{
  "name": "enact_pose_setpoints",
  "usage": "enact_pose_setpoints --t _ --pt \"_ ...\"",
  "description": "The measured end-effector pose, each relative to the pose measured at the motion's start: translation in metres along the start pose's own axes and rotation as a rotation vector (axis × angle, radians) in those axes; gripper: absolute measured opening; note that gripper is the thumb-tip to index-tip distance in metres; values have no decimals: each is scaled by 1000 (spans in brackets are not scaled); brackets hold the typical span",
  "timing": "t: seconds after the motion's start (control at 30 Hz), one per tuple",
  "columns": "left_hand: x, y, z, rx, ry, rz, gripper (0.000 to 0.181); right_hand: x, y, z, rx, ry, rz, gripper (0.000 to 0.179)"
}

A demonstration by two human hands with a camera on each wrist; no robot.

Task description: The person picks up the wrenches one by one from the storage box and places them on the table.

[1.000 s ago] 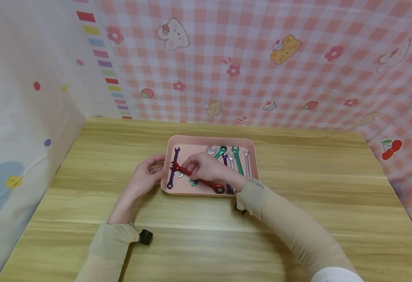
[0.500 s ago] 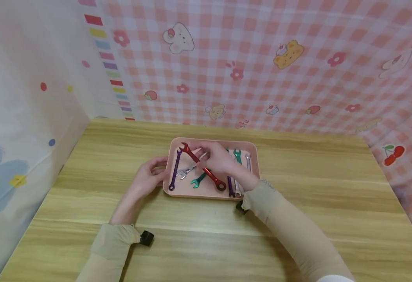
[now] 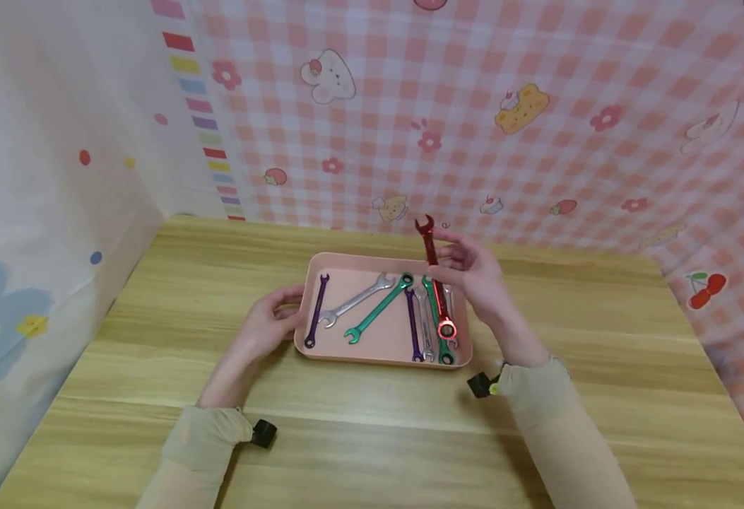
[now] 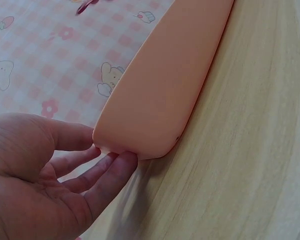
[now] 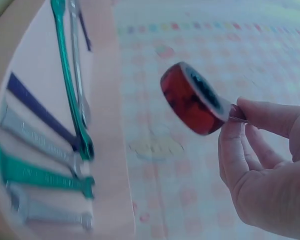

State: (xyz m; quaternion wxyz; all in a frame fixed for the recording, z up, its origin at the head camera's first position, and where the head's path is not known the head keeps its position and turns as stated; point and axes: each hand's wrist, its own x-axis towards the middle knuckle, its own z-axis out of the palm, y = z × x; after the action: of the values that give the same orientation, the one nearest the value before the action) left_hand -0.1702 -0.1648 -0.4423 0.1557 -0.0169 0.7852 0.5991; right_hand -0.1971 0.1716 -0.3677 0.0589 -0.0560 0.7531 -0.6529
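A red combination wrench [image 3: 437, 276] is raised over the right end of the pink tray [image 3: 346, 357], pinched between thumb and fingers of my right hand [image 3: 476, 276]. Its open-ended head points up and away, its ring end down toward me; in the right wrist view the red ring end [image 5: 192, 97] looms close and blurred. My left hand [image 3: 270, 322] holds the tray's left end, thumb at the rim and fingers along the outer wall [image 4: 155, 100]. Inside the tray lie a purple wrench [image 3: 317, 311], a silver wrench [image 3: 357, 300] and a green wrench [image 3: 378, 311], spread apart.
Toward the tray's right lie another purple wrench [image 3: 413, 325], a silver one [image 3: 425, 329] and a green one [image 3: 446, 357], side by side, partly behind the red one. The wooden table [image 3: 359, 438] meets a pink checked cloth [image 3: 372, 141] at the back.
My right hand has lifted the red wrench off the tray's left half and carried it right, turning it nearly upright in the view. The left hand stays at the tray's left end.
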Motion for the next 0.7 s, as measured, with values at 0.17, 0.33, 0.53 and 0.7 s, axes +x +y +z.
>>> enact_pose_setpoints --t 0.17,0.33,0.53,0.7 --pt "0 -1 1 10 1 0 57 -18 4 -27 98 96 -12 59" --pt "-1 1 1 20 -4 -9 59 -27 5 -46 155 146 -48 51" --pt "-2 2 4 10 -10 -11 58 -36 10 -72 191 183 -56 50" --pt "-1 2 3 6 -11 -13 57 -42 15 -91 179 201 -25 46"
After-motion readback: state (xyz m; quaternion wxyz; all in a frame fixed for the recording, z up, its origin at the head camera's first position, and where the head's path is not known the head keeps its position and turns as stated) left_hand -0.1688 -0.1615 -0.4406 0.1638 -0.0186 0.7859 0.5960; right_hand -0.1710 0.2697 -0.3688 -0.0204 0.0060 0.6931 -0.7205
